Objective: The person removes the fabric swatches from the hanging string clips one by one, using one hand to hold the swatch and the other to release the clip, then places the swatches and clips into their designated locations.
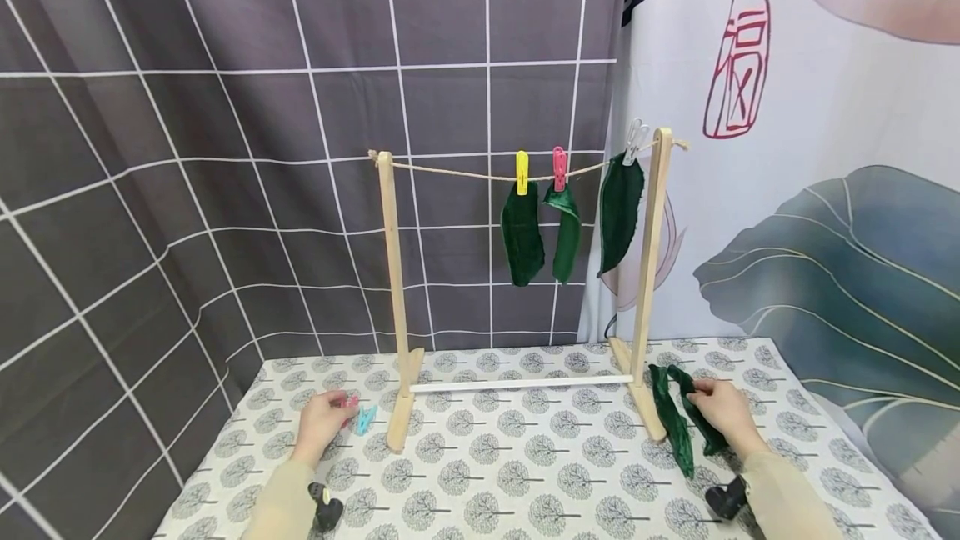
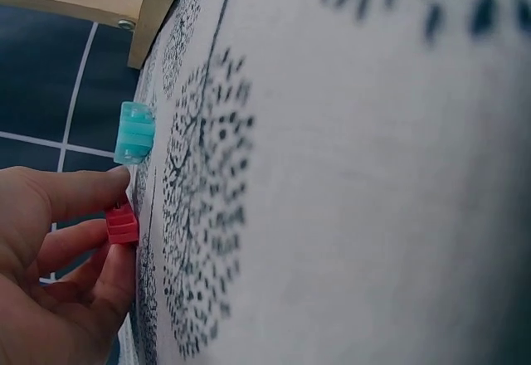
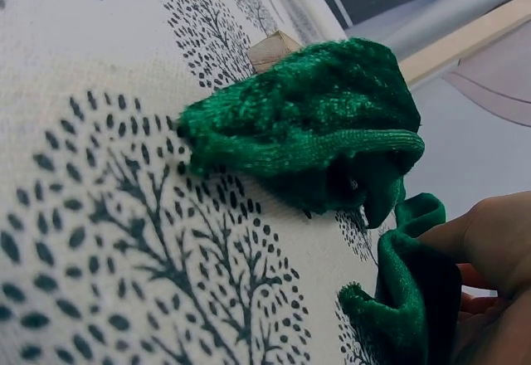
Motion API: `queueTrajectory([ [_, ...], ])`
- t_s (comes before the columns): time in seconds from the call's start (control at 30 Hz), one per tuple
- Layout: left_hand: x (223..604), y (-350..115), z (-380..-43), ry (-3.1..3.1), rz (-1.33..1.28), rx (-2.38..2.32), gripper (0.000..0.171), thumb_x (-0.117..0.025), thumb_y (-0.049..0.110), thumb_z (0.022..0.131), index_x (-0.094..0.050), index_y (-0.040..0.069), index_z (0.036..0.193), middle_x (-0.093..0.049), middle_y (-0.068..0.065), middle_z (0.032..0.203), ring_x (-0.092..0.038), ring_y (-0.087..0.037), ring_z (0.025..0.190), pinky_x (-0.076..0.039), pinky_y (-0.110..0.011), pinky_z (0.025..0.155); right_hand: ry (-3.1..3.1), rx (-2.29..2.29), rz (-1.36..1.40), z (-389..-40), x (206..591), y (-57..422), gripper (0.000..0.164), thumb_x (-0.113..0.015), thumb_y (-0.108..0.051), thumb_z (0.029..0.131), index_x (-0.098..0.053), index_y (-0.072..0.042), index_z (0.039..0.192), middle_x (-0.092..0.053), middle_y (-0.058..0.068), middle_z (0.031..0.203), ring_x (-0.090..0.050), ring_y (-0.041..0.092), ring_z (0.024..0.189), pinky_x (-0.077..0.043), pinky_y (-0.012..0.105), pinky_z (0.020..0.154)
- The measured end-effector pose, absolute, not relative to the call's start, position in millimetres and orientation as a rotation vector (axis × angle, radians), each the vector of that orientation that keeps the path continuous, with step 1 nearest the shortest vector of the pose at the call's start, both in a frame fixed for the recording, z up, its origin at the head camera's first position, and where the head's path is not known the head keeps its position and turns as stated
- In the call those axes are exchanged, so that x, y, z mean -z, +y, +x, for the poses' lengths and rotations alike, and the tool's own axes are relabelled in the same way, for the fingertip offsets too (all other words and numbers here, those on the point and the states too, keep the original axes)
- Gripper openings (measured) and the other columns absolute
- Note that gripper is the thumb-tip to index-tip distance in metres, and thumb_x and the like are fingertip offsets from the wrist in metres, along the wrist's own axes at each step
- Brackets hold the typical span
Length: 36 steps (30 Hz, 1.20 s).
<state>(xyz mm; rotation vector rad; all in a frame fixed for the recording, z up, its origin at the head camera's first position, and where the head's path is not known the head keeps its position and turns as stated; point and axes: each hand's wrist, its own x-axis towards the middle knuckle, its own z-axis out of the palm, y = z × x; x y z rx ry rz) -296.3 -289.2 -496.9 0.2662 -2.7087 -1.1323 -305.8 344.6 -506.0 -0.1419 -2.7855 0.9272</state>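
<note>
My left hand is at the table's left side, its thumb and fingers pinching a pinkish-red clothespin close to the tablecloth. Just beyond its fingertips lies a turquoise clothespin. Over on the right, my right hand pinches the upper part of a dark green velvety cloth piece. A second green cloth piece lies beside it, by the foot of the rack. In the right wrist view the held piece is bunched under the thumb, and the hand partly hides it.
A wooden rack with a twine line stands mid-table. Three green pieces hang from it by a yellow clothespin, a pink clothespin and a clear clothespin. A white bar joins the feet. Curtains hang behind.
</note>
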Motion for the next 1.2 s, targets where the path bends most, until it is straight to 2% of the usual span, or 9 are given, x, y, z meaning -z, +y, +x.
queueTrajectory([
  [0.33, 494.0, -287.3, -296.3, -2.72, 0.248, 1.096, 0.045, -0.069, 0.014, 0.092, -0.059, -0.016, 0.125, -0.063, -0.034, 0.12, -0.06, -0.047, 0.113, -0.048, -0.056, 0.098, -2.791, -0.949, -0.164, -304.6, 507.5, 345.1, 0.041, -0.058, -0.008, 0.094, -0.056, 0.021, 0.123, -0.058, 0.039, 0.123, -0.054, 0.058, 0.112, -0.047, 0.063, 0.091],
  [0.73, 496.1, -289.6, -295.2, -2.728, 0.268, 1.168, 0.051, -0.069, 0.016, 0.092, -0.055, -0.015, 0.13, -0.057, -0.035, 0.128, -0.057, -0.049, 0.118, -0.046, -0.057, 0.101, -2.834, -1.012, -0.158, -299.6, 502.7, 347.5, 0.048, -0.055, -0.014, 0.099, -0.049, 0.022, 0.13, -0.05, 0.043, 0.13, -0.049, 0.06, 0.117, -0.046, 0.064, 0.094],
  [0.93, 498.1, -297.6, -289.4, -2.709, 0.296, 1.26, 0.058, -0.069, 0.017, 0.091, -0.05, -0.014, 0.136, -0.054, -0.036, 0.133, -0.051, -0.051, 0.124, -0.041, -0.06, 0.106, -2.844, -1.014, -0.119, -294.8, 495.4, 350.1, 0.048, -0.055, -0.019, 0.1, -0.052, 0.019, 0.13, -0.051, 0.042, 0.13, -0.049, 0.06, 0.117, -0.045, 0.065, 0.094],
  [1.07, 496.5, -304.0, -286.9, -2.709, 0.324, 1.251, 0.059, -0.067, 0.019, 0.093, -0.048, -0.013, 0.138, -0.052, -0.037, 0.133, -0.051, -0.052, 0.123, -0.042, -0.061, 0.103, -2.842, -0.991, -0.098, -292.0, 488.5, 354.2, 0.047, -0.053, -0.02, 0.101, -0.053, 0.017, 0.131, -0.051, 0.042, 0.13, -0.047, 0.061, 0.118, -0.043, 0.067, 0.096],
  [1.2, 490.0, -306.9, -285.6, -2.71, 0.336, 1.264, 0.058, -0.065, 0.02, 0.094, -0.047, -0.011, 0.14, -0.05, -0.037, 0.135, -0.054, -0.051, 0.119, -0.049, -0.057, 0.098, -2.818, -1.012, -0.072, -289.7, 480.4, 358.1, 0.047, -0.053, -0.02, 0.103, -0.052, 0.018, 0.13, -0.06, 0.039, 0.119, -0.058, 0.055, 0.108, -0.047, 0.063, 0.091],
])
